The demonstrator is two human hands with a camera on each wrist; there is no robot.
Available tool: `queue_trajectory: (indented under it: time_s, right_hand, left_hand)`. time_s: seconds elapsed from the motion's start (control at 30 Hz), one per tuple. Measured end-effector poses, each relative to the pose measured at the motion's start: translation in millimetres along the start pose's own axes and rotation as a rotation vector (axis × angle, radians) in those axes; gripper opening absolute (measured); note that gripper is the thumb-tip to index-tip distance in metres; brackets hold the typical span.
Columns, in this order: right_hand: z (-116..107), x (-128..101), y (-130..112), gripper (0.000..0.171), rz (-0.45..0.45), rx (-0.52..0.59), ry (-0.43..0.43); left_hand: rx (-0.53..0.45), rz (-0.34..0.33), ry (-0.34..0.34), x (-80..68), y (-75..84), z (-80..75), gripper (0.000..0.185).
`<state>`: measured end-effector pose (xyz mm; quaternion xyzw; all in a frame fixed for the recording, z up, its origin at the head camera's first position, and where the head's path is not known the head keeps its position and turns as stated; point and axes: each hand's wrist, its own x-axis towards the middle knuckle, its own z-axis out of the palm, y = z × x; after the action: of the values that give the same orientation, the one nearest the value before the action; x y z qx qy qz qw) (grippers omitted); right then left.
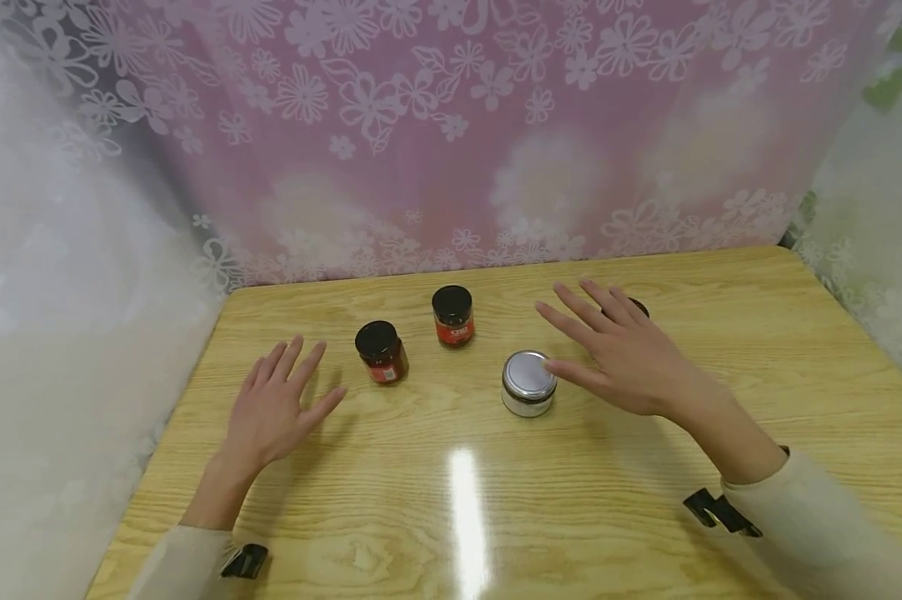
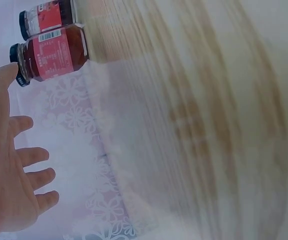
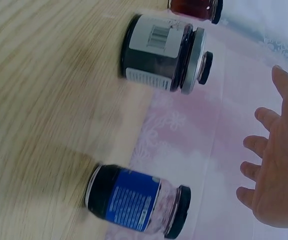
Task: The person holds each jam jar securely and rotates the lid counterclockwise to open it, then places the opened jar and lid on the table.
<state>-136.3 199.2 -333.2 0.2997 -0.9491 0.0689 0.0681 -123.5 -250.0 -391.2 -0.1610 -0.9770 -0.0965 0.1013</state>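
- Left hand [image 1: 274, 404] hovers low over the wooden table [image 1: 646, 517] at the left, palm down, fingers straight and fanned, thumb out to the right; it holds nothing
- Its thumb points toward the nearer red-labelled jar [image 1: 382, 352] with a black lid, which stands upright just beside the hand, not touching
- Right hand [image 1: 619, 350] reaches in from the right, palm down, fingers spread wide and stretched toward the back left; nothing gripped
- Its thumb tip lies at the rim of the silver-lidded jar [image 1: 528, 383]; whether it touches cannot be told from the head view
- A second red-labelled jar [image 1: 453, 315], black lid, stands upright farther back, between the two hands
- Head view shows only a dark sliver of a fourth jar behind the right hand's fingers; the right wrist view shows it in full: a blue-labelled jar [image 3: 134, 200] with a dark lid, clear glass near the lid and dark contents lower down
- Right wrist view also shows the silver-lidded jar's white label with a barcode and very dark contents, and the hand open, clear of both jars
- Left wrist view shows the near red jar's barcode and reddish contents, the other red jar behind it, the open palm beside them; the table there is motion-blurred
- Pale sleeves cover both forearms, and a pink flowered curtain [image 1: 451, 125] hangs behind the table
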Motion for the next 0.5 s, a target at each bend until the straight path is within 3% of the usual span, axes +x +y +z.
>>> queue_trajectory:
  time_s: [0.5]
  right_hand:
    - [8,33,-33,0.068,-0.079,0.018,-0.043]
  left_hand:
    - [-0.184,-0.105,-0.122,11.4,8.6,5.2,0.083]
